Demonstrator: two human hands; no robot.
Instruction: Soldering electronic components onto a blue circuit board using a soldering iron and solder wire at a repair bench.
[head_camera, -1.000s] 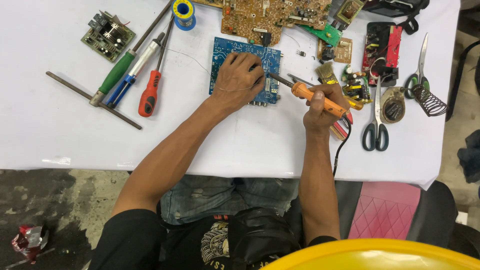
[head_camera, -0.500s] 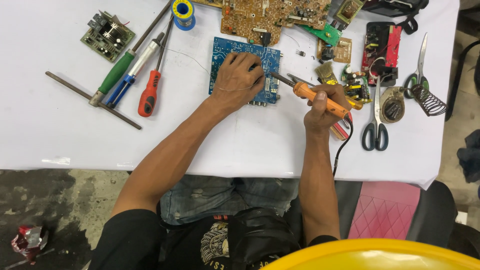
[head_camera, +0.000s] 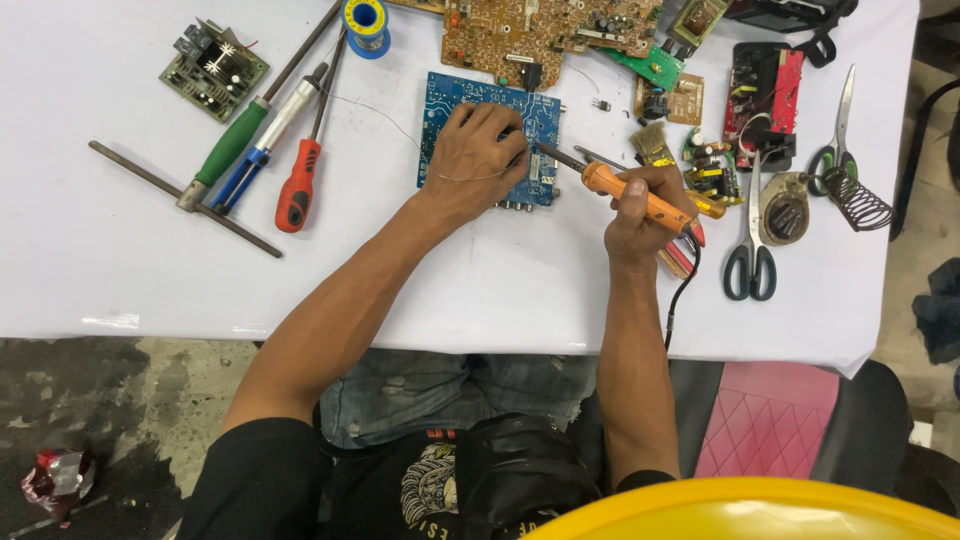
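A blue circuit board (head_camera: 447, 100) lies on the white table (head_camera: 130, 260). My left hand (head_camera: 480, 160) rests on top of it, fingers curled around a thin solder wire (head_camera: 375, 108) that runs off toward a blue spool (head_camera: 366, 16). My right hand (head_camera: 645, 210) grips an orange-handled soldering iron (head_camera: 625, 190), its metal tip pointing left and meeting the board's right side by my left fingers. A black cord (head_camera: 682, 290) trails from the iron down over the table edge.
Left of the board lie green, blue and red screwdrivers (head_camera: 295, 185), a metal rod (head_camera: 185, 198) and a small green board (head_camera: 213, 70). A brown board (head_camera: 545, 30) sits behind. Right: brush (head_camera: 652, 145), small boards, scissors (head_camera: 750, 250), coil iron stand (head_camera: 855, 195).
None of note: both hands stay in place on the blue board, with the iron tip held at the same spot.
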